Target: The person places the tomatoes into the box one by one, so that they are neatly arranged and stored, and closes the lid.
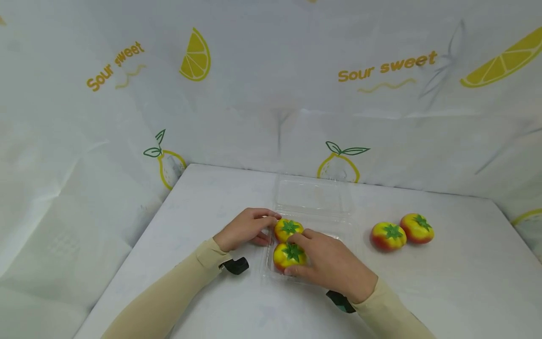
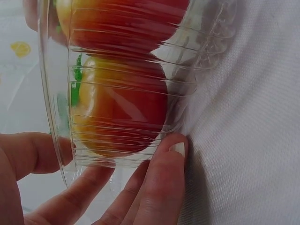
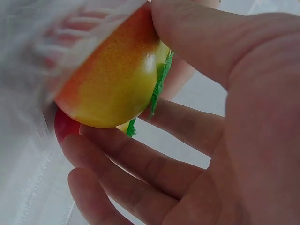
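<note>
Two yellow-and-red persimmons with green leaf caps sit in the left side of a clear plastic clamshell box (image 1: 267, 266). My right hand (image 1: 330, 261) holds the nearer persimmon (image 3: 117, 79), thumb on its near side and fingers around the other. Beside it sits the farther persimmon (image 2: 124, 103), close to the box wall. My left hand (image 1: 250, 228) pinches the box's far left corner, the thumb at the rim and fingertips low against the ridged wall. The open lid (image 1: 311, 194) lies flat behind the box. In the right wrist view, part of the box wall is blurred.
Two more persimmons lie on the white table to the right, touching each other: a left one (image 1: 388, 236) and a right one (image 1: 417, 229). A white lemon-print sheet (image 1: 254, 94) rises behind the table and along its left side.
</note>
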Action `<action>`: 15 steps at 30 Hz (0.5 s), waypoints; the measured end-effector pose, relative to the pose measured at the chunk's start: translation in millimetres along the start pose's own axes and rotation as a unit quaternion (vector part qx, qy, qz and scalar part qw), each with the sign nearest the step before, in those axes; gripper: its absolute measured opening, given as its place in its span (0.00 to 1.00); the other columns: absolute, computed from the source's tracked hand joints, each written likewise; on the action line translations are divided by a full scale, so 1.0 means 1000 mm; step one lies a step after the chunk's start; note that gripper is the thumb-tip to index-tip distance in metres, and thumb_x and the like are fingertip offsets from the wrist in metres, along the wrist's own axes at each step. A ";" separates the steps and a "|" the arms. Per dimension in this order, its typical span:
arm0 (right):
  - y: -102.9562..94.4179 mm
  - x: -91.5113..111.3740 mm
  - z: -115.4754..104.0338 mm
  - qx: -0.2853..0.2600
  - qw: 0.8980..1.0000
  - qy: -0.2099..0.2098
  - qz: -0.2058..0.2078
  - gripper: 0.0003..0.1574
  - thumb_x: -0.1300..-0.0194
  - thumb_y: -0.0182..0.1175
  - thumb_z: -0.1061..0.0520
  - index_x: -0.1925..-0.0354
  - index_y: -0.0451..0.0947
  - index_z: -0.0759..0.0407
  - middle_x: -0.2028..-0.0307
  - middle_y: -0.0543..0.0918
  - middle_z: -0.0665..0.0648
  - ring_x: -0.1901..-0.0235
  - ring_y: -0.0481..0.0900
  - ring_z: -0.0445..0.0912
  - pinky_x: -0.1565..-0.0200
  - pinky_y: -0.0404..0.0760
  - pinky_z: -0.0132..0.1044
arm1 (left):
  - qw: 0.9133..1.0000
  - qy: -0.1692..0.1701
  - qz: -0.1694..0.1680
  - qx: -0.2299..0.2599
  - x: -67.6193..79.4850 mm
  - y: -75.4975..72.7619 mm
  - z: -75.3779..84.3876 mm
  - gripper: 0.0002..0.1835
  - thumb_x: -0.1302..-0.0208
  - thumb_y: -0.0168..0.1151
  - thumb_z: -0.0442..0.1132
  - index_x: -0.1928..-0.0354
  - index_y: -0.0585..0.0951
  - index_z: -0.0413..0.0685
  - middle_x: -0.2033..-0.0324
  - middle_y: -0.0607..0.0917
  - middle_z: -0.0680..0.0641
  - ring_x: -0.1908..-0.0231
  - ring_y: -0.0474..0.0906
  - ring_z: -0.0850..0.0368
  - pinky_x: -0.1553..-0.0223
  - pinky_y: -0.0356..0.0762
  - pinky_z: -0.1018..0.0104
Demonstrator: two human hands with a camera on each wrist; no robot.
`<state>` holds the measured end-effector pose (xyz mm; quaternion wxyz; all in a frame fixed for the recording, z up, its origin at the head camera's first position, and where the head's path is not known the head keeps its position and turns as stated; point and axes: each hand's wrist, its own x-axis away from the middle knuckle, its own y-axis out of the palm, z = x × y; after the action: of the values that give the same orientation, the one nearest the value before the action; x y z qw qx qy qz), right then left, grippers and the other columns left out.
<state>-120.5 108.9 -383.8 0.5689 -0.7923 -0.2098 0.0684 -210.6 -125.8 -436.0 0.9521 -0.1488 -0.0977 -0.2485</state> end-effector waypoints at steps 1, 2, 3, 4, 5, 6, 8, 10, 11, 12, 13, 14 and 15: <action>0.000 0.000 0.000 -0.001 1.000 -0.001 0.000 0.41 0.42 0.78 0.30 0.37 0.84 0.47 0.46 0.85 0.52 0.57 0.81 0.43 0.47 0.89 0.49 | 1.000 0.000 0.000 -0.001 0.000 0.000 0.000 0.18 0.21 0.60 0.51 0.37 0.87 0.56 0.44 0.90 0.44 0.64 0.92 0.50 0.57 0.94 0.60; 0.000 0.001 0.001 -0.002 1.000 -0.001 -0.001 0.42 0.42 0.78 0.29 0.37 0.84 0.47 0.46 0.85 0.52 0.57 0.81 0.43 0.46 0.89 0.50 | 1.000 0.002 -0.001 -0.002 0.000 0.001 0.001 0.18 0.21 0.60 0.50 0.37 0.87 0.55 0.44 0.90 0.43 0.64 0.92 0.50 0.57 0.94 0.60; 0.000 0.001 0.001 -0.003 1.000 -0.002 -0.003 0.42 0.42 0.78 0.29 0.37 0.84 0.47 0.45 0.86 0.52 0.56 0.82 0.43 0.46 0.89 0.50 | 1.000 0.002 -0.001 -0.002 -0.001 0.001 0.001 0.18 0.21 0.60 0.50 0.37 0.87 0.55 0.44 0.90 0.43 0.64 0.92 0.50 0.57 0.94 0.60; 0.000 0.001 0.001 -0.004 1.000 -0.003 -0.005 0.42 0.42 0.77 0.29 0.37 0.84 0.47 0.44 0.86 0.53 0.56 0.82 0.44 0.45 0.89 0.51 | 1.000 0.001 -0.001 -0.002 -0.001 0.002 0.001 0.18 0.21 0.60 0.50 0.37 0.87 0.56 0.44 0.90 0.44 0.64 0.92 0.50 0.57 0.94 0.60; 0.000 0.002 0.001 -0.004 1.000 -0.005 -0.006 0.42 0.42 0.77 0.28 0.38 0.84 0.48 0.44 0.86 0.53 0.56 0.82 0.44 0.45 0.90 0.51 | 1.000 0.000 -0.001 -0.002 -0.001 0.002 0.001 0.18 0.21 0.60 0.50 0.37 0.87 0.55 0.45 0.90 0.44 0.64 0.92 0.50 0.57 0.94 0.60; 0.000 0.002 0.002 -0.002 1.000 -0.008 -0.006 0.42 0.41 0.77 0.28 0.38 0.84 0.48 0.44 0.86 0.54 0.56 0.82 0.44 0.45 0.90 0.52 | 1.000 0.000 -0.001 -0.002 -0.002 0.003 0.002 0.18 0.21 0.60 0.50 0.37 0.87 0.55 0.45 0.90 0.44 0.64 0.92 0.51 0.57 0.94 0.60; 0.000 0.003 0.003 0.002 1.000 -0.016 -0.004 0.41 0.40 0.76 0.29 0.38 0.84 0.49 0.44 0.86 0.54 0.56 0.83 0.45 0.45 0.90 0.52 | 1.000 0.002 -0.002 -0.003 -0.002 0.003 0.002 0.19 0.21 0.59 0.50 0.36 0.87 0.54 0.44 0.90 0.44 0.64 0.92 0.51 0.57 0.94 0.60; -0.001 0.004 0.005 0.006 1.000 -0.026 0.003 0.40 0.39 0.76 0.30 0.38 0.84 0.50 0.45 0.86 0.54 0.55 0.83 0.45 0.46 0.90 0.52 | 1.000 -0.002 -0.002 0.000 -0.003 0.004 0.002 0.19 0.21 0.60 0.50 0.36 0.87 0.54 0.43 0.90 0.44 0.63 0.92 0.51 0.57 0.94 0.60; -0.002 0.005 0.006 0.007 1.000 -0.030 0.008 0.39 0.38 0.76 0.31 0.38 0.84 0.50 0.46 0.86 0.53 0.56 0.83 0.45 0.47 0.89 0.51 | 1.000 -0.002 -0.001 0.001 -0.003 0.004 0.002 0.19 0.21 0.60 0.50 0.36 0.87 0.54 0.43 0.90 0.44 0.62 0.92 0.51 0.57 0.94 0.60; -0.003 0.006 0.007 0.005 1.000 -0.030 0.009 0.38 0.38 0.76 0.32 0.38 0.84 0.49 0.46 0.86 0.52 0.56 0.83 0.44 0.47 0.89 0.50 | 1.000 -0.003 0.000 0.001 -0.002 0.003 0.002 0.19 0.21 0.60 0.50 0.36 0.87 0.55 0.42 0.89 0.44 0.62 0.92 0.51 0.56 0.94 0.59; -0.005 0.006 0.008 0.000 1.000 -0.029 0.011 0.37 0.38 0.77 0.33 0.38 0.84 0.49 0.48 0.86 0.52 0.57 0.83 0.44 0.48 0.89 0.49 | 1.000 -0.004 0.002 0.001 -0.002 0.003 0.002 0.19 0.21 0.60 0.50 0.36 0.87 0.55 0.41 0.89 0.44 0.61 0.92 0.51 0.56 0.94 0.59; -0.008 0.007 0.009 -0.005 1.000 -0.028 0.013 0.36 0.37 0.77 0.33 0.39 0.84 0.48 0.49 0.85 0.51 0.57 0.82 0.43 0.49 0.89 0.48 | 1.000 -0.006 0.006 0.002 -0.001 0.002 0.001 0.19 0.22 0.60 0.51 0.37 0.87 0.56 0.41 0.89 0.44 0.61 0.92 0.51 0.56 0.94 0.59; -0.010 0.007 0.010 -0.011 1.000 -0.024 0.013 0.35 0.37 0.77 0.34 0.39 0.84 0.48 0.49 0.85 0.50 0.58 0.82 0.43 0.49 0.89 0.47 | 1.000 -0.010 0.010 0.002 0.001 0.002 0.000 0.19 0.22 0.61 0.51 0.37 0.87 0.57 0.40 0.88 0.45 0.61 0.92 0.50 0.56 0.94 0.59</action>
<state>-120.2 123.3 -376.6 0.5539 -0.7992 -0.2145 0.0926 -209.4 -124.7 -436.1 0.9539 -0.1500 -0.1065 -0.2369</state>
